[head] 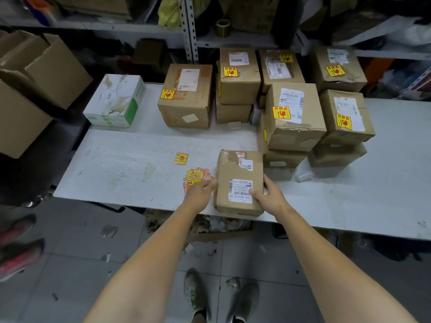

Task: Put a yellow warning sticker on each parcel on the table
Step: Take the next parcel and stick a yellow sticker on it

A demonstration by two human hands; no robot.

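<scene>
One flat brown cardboard parcel (235,169) lies at the front edge of the long white table (116,159), its near end reaching that edge, and it bears no yellow sticker on top. The right hand (270,195) grips its right side, thumb laid on the white shipping label (240,191), fingers close together along the side. The left hand (200,192) rests its fingertips against the parcel's left side, fingers close together.

Under that hand is a loose pile of yellow-and-red warning stickers (198,174), touching the parcel. A single yellow sticker (181,158) lies just beyond the pile. Left of the stickers the tabletop is bare out to its left edge, and a bare strip runs along the front to the right of the parcel.

Behind and to the right stand stacked brown parcels (295,117), those on top each wearing a yellow sticker; the nearest stack is just beside the held parcel's far right corner. A white-and-green carton (114,101) sits at the back left.

Open brown cardboard boxes (35,78) stand off the left end; their insides cannot be seen. A low cardboard tray (221,234) under the table holds paper scraps.
</scene>
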